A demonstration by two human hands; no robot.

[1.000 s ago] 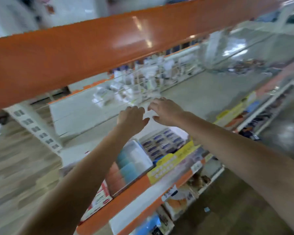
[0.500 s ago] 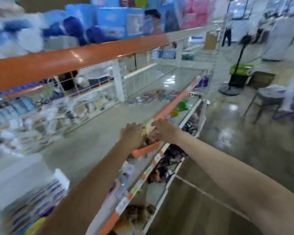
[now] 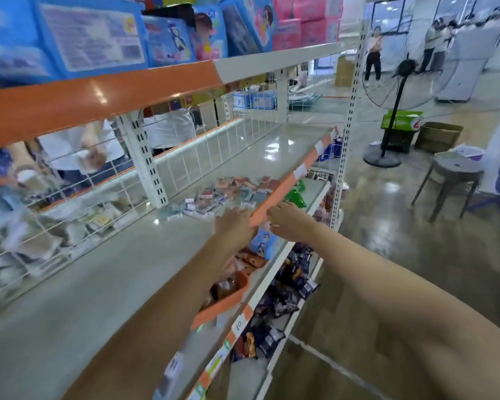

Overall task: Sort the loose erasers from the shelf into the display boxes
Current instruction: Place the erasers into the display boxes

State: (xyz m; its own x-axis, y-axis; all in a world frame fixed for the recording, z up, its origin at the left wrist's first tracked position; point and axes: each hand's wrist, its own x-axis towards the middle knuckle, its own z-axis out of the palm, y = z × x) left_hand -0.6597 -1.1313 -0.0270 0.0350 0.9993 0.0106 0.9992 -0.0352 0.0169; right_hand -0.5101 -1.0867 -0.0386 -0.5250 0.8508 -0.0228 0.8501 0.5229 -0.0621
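While both arms reach forward together, the pale shelf point(image 3: 104, 284) fills most of the view, its white wire back fence point(image 3: 202, 157) running along the far side and its orange front rail point(image 3: 289, 186) running along the near edge. Above it, the upper shelf point(image 3: 98, 96) carries blue and pink packaged goods point(image 3: 168, 33). Off to the right on the glossy floor stand a pedestal fan point(image 3: 399, 90) and a round stool point(image 3: 453, 180). Lying on the shelf between the fence and the rail is the pile of loose erasers point(image 3: 228, 193), small wrapped blocks scattered just beyond the hands. Nearest the pile, the left hand point(image 3: 236, 223) is at the rail with fingers bent down over the shelf edge; whether its grip holds anything cannot be told. Just beside it, the right hand point(image 3: 289, 222) touches the rail's outer face, fingers loosely extended, holding nothing visible.
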